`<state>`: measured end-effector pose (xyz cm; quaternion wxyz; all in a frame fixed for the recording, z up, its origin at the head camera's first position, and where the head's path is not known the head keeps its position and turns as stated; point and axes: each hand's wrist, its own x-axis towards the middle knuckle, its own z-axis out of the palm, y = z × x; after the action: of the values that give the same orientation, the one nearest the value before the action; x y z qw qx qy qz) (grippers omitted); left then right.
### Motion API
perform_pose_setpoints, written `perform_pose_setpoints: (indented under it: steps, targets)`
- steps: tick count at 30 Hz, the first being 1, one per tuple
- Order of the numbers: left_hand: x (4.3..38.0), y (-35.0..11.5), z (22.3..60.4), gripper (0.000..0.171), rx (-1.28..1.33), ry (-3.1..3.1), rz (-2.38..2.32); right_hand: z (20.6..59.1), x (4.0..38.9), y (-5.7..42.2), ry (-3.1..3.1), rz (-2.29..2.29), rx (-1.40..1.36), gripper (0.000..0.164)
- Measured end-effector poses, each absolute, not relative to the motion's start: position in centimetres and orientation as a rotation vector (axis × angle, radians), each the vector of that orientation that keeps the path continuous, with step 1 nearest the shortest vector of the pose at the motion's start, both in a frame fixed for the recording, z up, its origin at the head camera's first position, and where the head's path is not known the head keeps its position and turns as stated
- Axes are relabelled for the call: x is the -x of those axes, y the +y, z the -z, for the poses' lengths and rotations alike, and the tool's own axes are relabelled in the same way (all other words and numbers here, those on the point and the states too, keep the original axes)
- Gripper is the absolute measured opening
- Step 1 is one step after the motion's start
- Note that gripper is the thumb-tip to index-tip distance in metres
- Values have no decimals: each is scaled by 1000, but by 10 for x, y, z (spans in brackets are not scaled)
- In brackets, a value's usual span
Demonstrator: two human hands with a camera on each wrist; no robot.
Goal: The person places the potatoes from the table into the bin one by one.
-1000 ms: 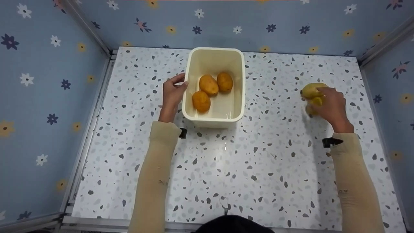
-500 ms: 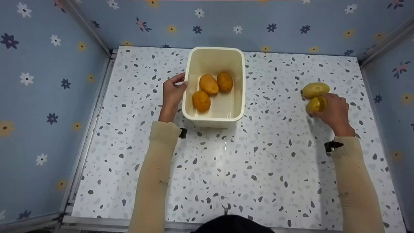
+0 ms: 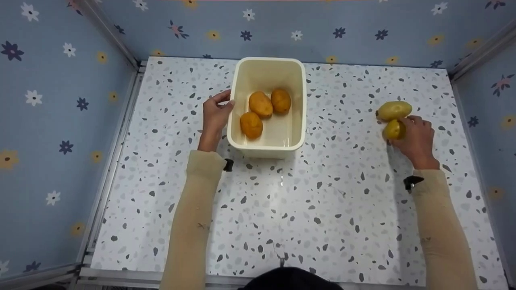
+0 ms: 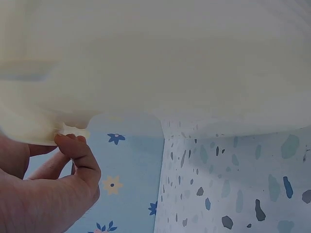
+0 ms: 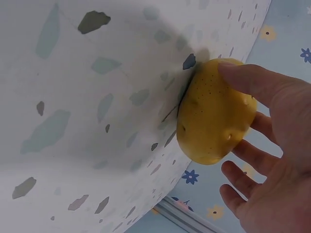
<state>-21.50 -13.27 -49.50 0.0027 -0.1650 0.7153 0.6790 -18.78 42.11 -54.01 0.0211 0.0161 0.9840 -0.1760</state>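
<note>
Near the middle of the back edge of the surface (image 3: 314, 225), a cream bin (image 3: 266, 148) is held at its left rim, pinched between the thumb and fingers of the left hand (image 3: 215, 114). Three orange-toned pieces of produce (image 3: 261, 104) inside it are revealed only from the head; in the left wrist view the bin's pale wall is shown close up, with bent fingers at its rim. Toward the surface's right edge, nearer its back right corner than the front, a yellow potato (image 3: 393, 129) is clamped by the right hand (image 3: 417, 137). By the right wrist view alone are its dark specks and dimples disclosed, with the thumb laid across it and two fingers held clear. A pale oblong piece (image 3: 394, 110), seen only from the head, is placed just behind the potato.
</note>
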Motion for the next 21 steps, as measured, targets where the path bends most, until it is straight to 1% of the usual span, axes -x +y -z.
perform_pose_setpoints:
  steps: [9,16,21]
  targets:
    - [215,-132,493,39,533,2229,-2138,543,189,422,3046,530,-36,75]
    - [215,-131,495,39,469,2243,-2190,546,189,424,3049,519,-38,75]
    - [215,-131,495,39,470,2236,-2200,548,189,425,3041,506,-47,76]
